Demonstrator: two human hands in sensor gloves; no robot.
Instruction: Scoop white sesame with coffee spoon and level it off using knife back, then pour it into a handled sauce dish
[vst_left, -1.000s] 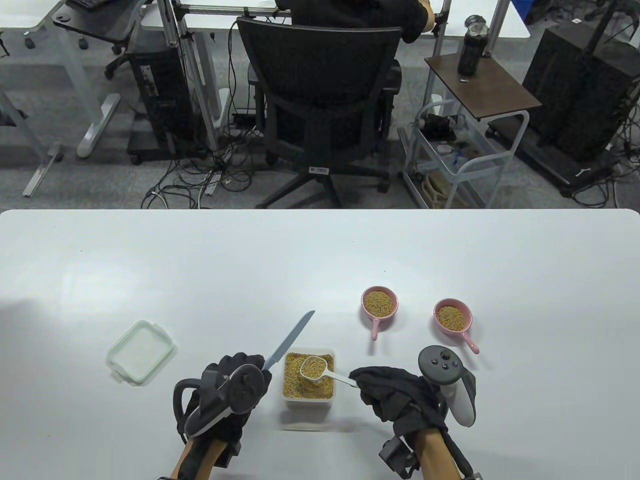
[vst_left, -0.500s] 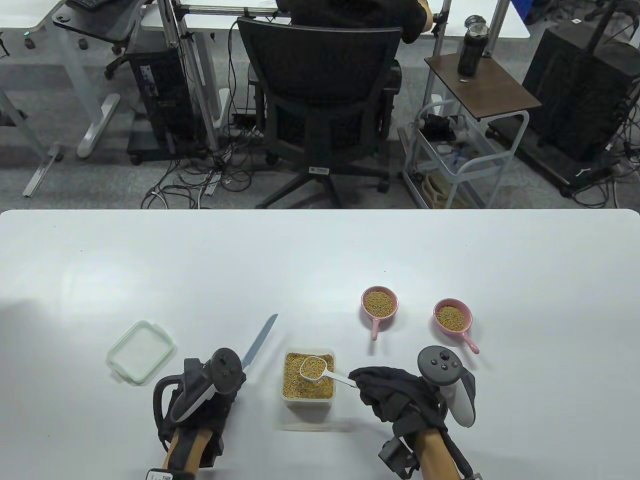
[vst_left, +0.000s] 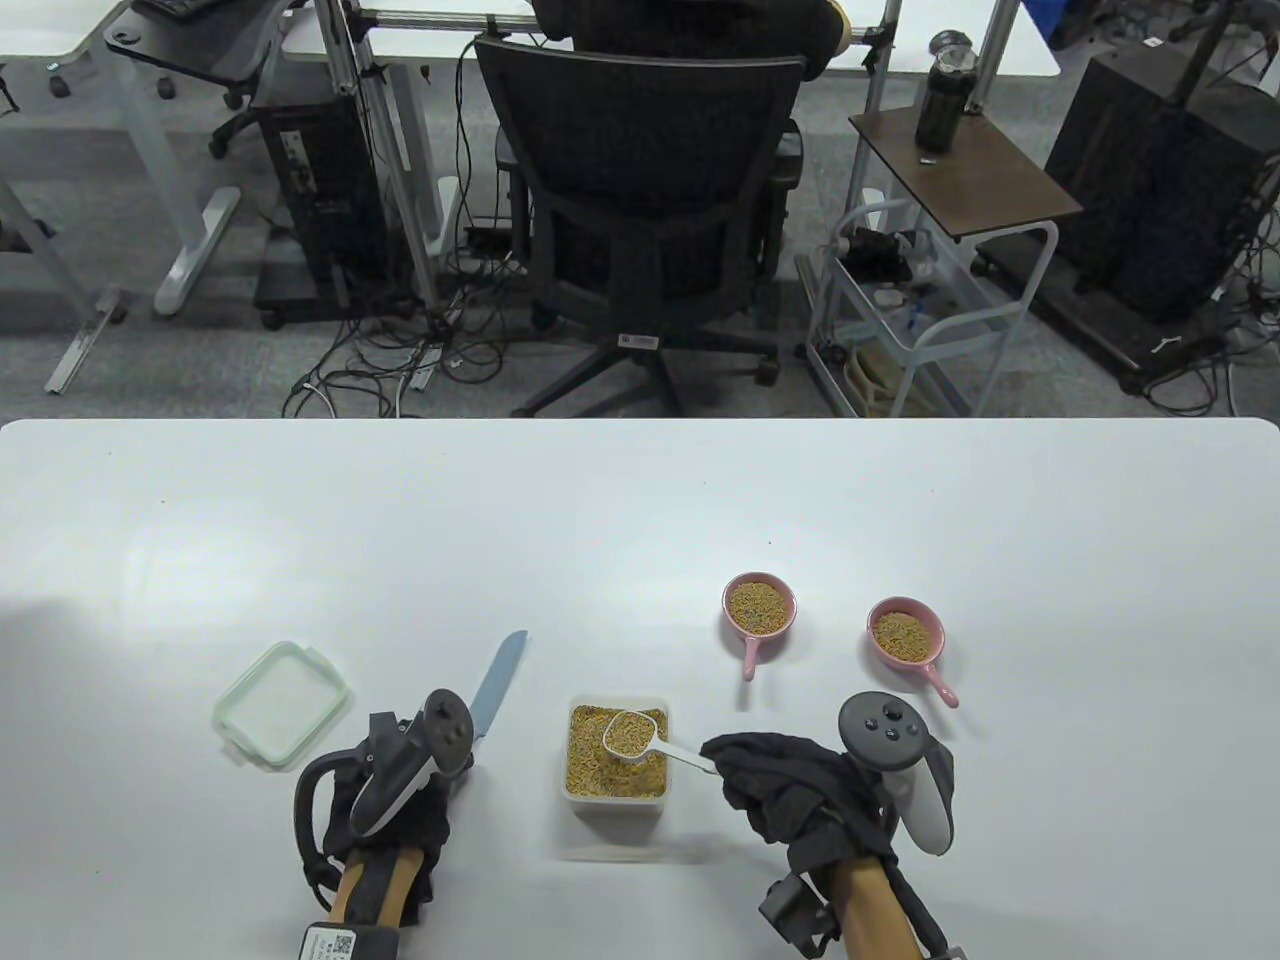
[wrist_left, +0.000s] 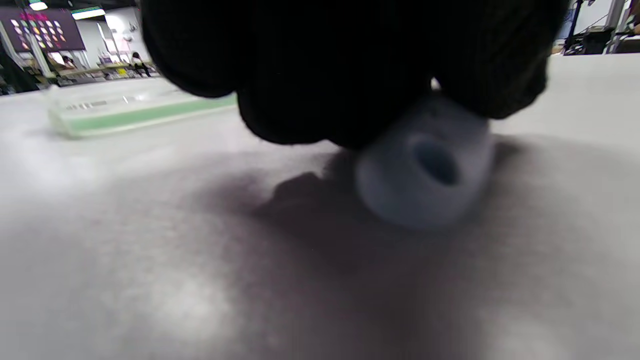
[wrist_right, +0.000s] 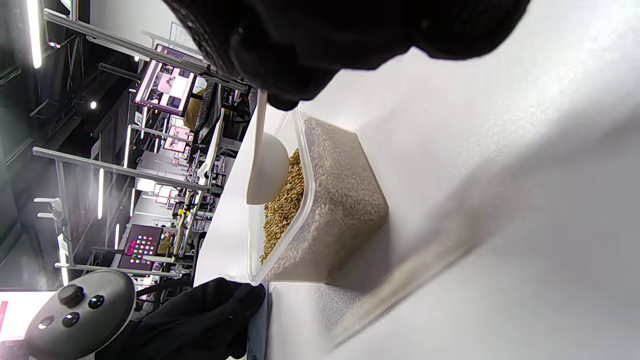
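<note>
Both hands' fingers grip: left (vst_left: 385, 800) the knife (vst_left: 497, 684) (blade up), right (vst_left: 800, 795) the coffee spoon (vst_left: 640, 738)

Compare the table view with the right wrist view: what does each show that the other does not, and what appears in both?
Only the table view shows two pink handled sauce dishes holding sesame, the green-rimmed lid and the knife blade.

Only the right wrist view shows the container's clear side wall, with sesame filling it from base to near the rim, and the rounded underside of the spoon bowl.

Both show the sesame container, the white coffee spoon loaded above it in the right hand, and the left hand beside the container.
</note>
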